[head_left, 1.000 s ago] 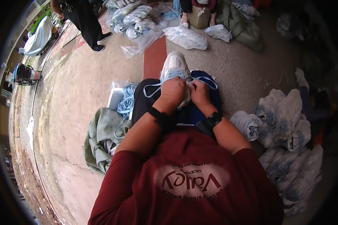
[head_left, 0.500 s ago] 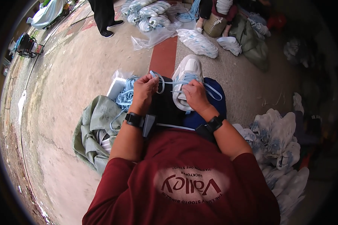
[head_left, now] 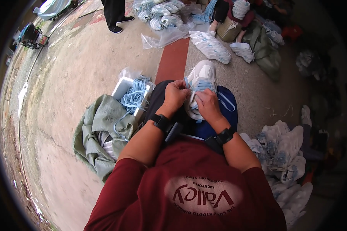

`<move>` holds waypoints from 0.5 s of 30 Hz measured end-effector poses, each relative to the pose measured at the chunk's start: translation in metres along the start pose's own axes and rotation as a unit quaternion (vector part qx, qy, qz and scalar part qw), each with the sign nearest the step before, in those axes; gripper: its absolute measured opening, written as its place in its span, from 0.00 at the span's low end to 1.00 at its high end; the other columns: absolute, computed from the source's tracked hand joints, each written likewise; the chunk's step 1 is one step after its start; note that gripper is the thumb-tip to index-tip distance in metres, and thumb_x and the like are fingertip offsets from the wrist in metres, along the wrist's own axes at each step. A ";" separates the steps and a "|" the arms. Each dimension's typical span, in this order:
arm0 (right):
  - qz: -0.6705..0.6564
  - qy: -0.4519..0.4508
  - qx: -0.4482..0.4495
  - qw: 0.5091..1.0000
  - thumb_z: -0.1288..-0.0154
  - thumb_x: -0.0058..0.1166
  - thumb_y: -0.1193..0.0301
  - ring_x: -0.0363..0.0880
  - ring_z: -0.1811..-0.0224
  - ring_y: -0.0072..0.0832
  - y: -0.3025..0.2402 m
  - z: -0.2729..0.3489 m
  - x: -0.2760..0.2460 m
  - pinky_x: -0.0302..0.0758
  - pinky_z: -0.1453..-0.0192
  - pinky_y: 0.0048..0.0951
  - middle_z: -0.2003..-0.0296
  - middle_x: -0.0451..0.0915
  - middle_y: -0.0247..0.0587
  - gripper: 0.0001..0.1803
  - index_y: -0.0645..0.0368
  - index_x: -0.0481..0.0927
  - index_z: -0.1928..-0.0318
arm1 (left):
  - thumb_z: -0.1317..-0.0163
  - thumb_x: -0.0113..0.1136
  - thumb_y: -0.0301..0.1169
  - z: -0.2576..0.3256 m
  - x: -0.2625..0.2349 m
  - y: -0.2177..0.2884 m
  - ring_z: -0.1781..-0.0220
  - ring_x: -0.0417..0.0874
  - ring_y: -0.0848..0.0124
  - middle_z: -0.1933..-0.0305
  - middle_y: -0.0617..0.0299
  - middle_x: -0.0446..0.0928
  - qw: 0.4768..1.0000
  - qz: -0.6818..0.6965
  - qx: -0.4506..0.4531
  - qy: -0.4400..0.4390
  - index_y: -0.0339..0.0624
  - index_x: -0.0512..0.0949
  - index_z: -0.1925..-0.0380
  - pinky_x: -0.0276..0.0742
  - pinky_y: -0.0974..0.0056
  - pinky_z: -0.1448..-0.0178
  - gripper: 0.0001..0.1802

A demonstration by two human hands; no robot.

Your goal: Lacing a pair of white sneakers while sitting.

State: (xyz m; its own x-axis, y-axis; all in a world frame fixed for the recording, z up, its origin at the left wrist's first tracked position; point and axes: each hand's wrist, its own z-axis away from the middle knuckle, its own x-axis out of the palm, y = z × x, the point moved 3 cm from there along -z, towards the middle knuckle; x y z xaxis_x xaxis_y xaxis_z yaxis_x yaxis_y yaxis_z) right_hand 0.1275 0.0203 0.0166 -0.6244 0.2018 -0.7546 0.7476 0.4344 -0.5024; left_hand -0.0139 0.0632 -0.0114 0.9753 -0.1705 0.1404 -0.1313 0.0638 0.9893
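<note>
A white shoe point(head_left: 202, 74), its smooth, rounded toe pointed away from the wearer, is propped on the lap beside a dark blue cloth point(head_left: 228, 111), with a flat, pale blue lace point(head_left: 202, 84) threaded across its front. To the left, a tangle of matching laces point(head_left: 135, 94) is held in a thick-walled white foam box point(head_left: 122, 85), beside which a grey-green sack point(head_left: 98, 119) of creased fabric is slumped. To the right, white-and-blue shoes are piled in a rough heap point(head_left: 283, 148); farther off, others are set close together in a row point(head_left: 211, 47), near a crumpled sheet of clear plastic point(head_left: 162, 36).

The shoe's opening is partly covered by the hands, and the heap's near edge by the right sleeve point(head_left: 254, 188). A standing person point(head_left: 113, 15) is cut off by the upper edge (only dark trousers and shoes are shown). The striped contents of the sack can barely be made out.

By the left hand point(head_left: 176, 94), its fingers pinched together, the lace is gripped at the shoe's left edge, a short length poking up above the fingertips. The right hand point(head_left: 210, 104) is half curled, its fingertips laid against the laced front; whether any lace is caught between them cannot be told.
</note>
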 end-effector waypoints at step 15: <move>0.024 0.029 -0.017 0.999 0.45 0.45 0.73 0.73 0.68 0.46 -0.006 0.019 0.007 0.69 0.60 0.43 0.74 0.74 0.48 0.07 0.60 0.77 0.71 | 0.48 0.56 0.38 0.038 0.013 0.015 0.71 0.80 0.52 0.76 0.48 0.78 0.860 -0.481 0.167 -0.016 0.39 0.79 0.78 0.75 0.54 0.64 0.13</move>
State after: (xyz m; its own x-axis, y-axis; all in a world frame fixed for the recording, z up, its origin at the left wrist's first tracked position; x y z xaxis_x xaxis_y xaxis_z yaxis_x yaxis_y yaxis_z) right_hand 0.1227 0.0021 0.0067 -0.6009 0.2738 -0.7509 0.7694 0.4526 -0.4507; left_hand -0.0103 0.0248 0.0064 0.6564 -0.0131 -0.7543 0.6856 -0.4068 0.6037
